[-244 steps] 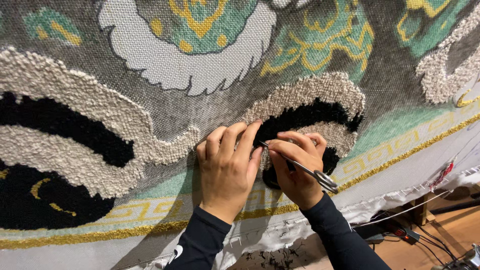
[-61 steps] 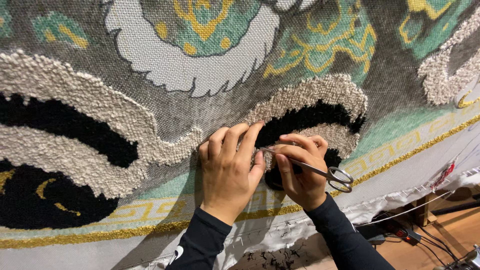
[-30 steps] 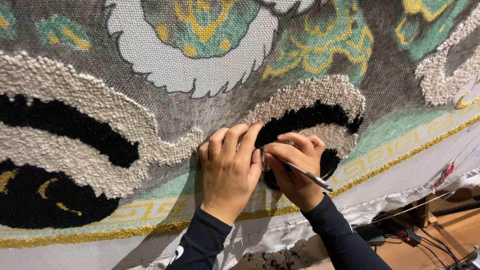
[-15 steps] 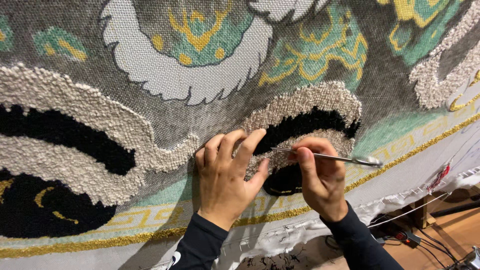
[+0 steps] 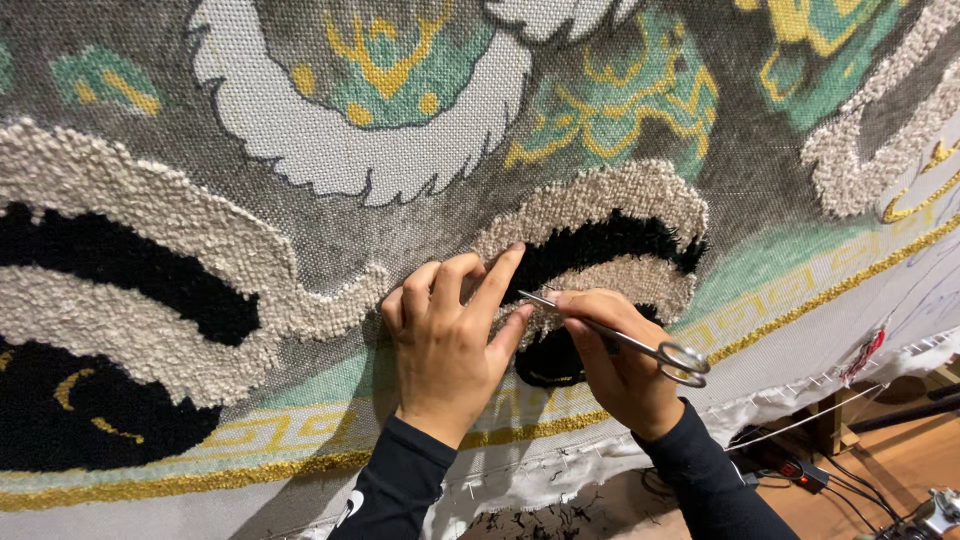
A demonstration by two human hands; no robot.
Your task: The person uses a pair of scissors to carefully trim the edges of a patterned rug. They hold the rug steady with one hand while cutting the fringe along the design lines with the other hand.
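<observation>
No packages, labels, signs or screens visible; view filled by patterned fabric and hands; small items on floor at lower right too dim to identify as any such thing.

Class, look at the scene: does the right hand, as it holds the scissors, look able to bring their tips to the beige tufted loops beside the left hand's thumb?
Probably yes. The scissors in the right hand already point at the beige tufted loops next to the left hand, and nothing lies between the tips and the pile.
</observation>
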